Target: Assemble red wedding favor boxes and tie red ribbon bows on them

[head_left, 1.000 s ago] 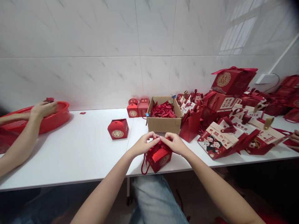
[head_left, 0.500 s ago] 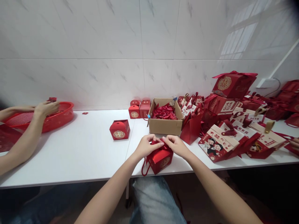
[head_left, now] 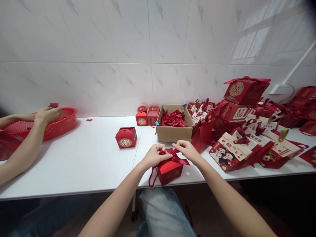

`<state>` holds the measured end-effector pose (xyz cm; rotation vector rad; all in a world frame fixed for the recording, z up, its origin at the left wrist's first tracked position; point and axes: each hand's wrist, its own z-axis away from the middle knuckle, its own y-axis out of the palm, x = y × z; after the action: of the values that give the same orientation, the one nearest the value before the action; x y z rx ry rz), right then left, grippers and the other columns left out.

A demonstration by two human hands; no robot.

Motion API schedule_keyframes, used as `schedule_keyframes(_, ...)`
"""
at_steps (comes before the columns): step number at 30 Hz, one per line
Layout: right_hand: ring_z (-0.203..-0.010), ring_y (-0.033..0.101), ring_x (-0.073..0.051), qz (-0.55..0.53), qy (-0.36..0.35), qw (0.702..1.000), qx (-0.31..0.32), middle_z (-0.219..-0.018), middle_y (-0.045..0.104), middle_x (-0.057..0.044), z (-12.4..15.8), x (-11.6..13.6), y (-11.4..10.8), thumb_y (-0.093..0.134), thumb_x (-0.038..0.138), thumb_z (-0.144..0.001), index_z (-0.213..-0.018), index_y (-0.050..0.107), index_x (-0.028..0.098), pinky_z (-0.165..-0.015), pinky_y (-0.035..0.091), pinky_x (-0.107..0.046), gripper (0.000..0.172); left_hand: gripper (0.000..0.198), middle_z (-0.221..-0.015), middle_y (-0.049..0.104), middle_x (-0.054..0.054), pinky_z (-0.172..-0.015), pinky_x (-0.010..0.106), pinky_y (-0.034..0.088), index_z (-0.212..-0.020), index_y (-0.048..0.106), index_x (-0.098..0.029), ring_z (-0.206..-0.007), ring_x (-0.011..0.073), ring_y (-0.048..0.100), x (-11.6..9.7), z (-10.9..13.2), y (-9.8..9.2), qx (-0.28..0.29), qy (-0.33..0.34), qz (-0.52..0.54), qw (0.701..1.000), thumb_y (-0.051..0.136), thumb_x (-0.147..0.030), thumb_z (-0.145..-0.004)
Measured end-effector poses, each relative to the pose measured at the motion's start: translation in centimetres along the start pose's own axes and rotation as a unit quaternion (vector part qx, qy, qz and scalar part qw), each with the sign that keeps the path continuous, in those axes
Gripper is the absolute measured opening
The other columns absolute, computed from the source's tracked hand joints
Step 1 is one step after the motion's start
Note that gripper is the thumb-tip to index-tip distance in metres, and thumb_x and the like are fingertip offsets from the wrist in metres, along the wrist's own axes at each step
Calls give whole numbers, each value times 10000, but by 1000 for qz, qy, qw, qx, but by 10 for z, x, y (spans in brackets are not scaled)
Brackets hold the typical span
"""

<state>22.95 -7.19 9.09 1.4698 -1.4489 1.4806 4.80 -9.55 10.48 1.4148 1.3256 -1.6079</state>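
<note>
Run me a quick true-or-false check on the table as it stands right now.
1. The left hand and right hand are at the ribbon on a red box. True.
2. The red basket is left of the carton. True.
3. The carton is filled with white cups. False: it holds red ribbon pieces.
4. The stacked boxes stand left of the carton. False: they stand to its right.

Red ribbon (head_left: 182, 161) pt. hidden bhd. L hand (head_left: 153, 156).
</note>
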Motion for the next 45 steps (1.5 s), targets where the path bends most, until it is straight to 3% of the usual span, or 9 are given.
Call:
schedule_keyframes(5, -540, 323, -93, 3, -3, 1000, -18, -553, 333, 54, 0, -5, 0, 558, 473, -757, -535, 375, 189, -533, 267, -237, 405, 417, -617, 590, -13, -585, 242, 414, -572, 359, -184, -626, 137, 561, 0, 1, 2, -20, 11, -14, 1000, 715, -389, -639)
schedule_keyframes(11, -527, 331, -95, 22, -11, 999, -38, -538, 355, 56, -5, -4, 5, 588, 476, -729, -546, 355, 199, -511, 272, -230, 405, 270, -710, 610, 16, -658, 272, 451, -642, 508, -164, -687, 148, 570, 3, 0, 3, -33, 44, -34, 998, 703, -348, -671)
schedule_keyframes(17, -514, 312, -91, 55, -2, 997, -53, -532, 316, 65, 2, -2, 10, 608, 499, -707, -560, 319, 208, -488, 261, -224, 436, 361, -635, 597, 3, -603, 263, 445, -599, 425, -179, -654, 160, 573, 10, 0, 2, -55, 46, -46, 996, 714, -390, -646)
schedule_keyframes(22, -510, 328, -95, 69, 4, 996, -58, -528, 332, 62, 7, -10, 9, 596, 519, -723, -563, 329, 209, -482, 265, -226, 438, 378, -599, 561, -16, -533, 230, 393, -591, 395, -180, -580, 127, 521, 13, 2, 3, -30, 30, -67, 997, 677, -418, -675)
schedule_keyframes(29, -509, 338, -94, 83, 8, 995, -57, -531, 350, 56, 13, -22, 5, 592, 559, -734, -566, 342, 202, -479, 263, -227, 467, 397, -542, 441, -48, -494, 211, 336, -562, 384, -178, -530, 95, 429, 16, 6, 6, -44, 56, -101, 992, 669, -430, -677)
schedule_keyframes(39, -524, 343, -100, 119, 3, 992, -52, -515, 360, 43, 17, -25, -1, 585, 534, -740, -541, 353, 197, -484, 273, -228, 455, 407, -538, 484, -33, -471, 209, 325, -531, 415, -168, -510, 91, 431, 12, 9, 5, -16, 37, -84, 996, 672, -452, -668)
schedule_keyframes(45, -528, 316, -100, 147, -18, 985, -93, -526, 309, 50, 24, -24, 5, 551, 485, -767, -540, 297, 206, -494, 245, -234, 440, 401, -586, 510, -25, -521, 213, 356, -535, 426, -166, -559, 99, 470, 11, 9, 5, -37, 42, -36, 998, 686, -441, -666)
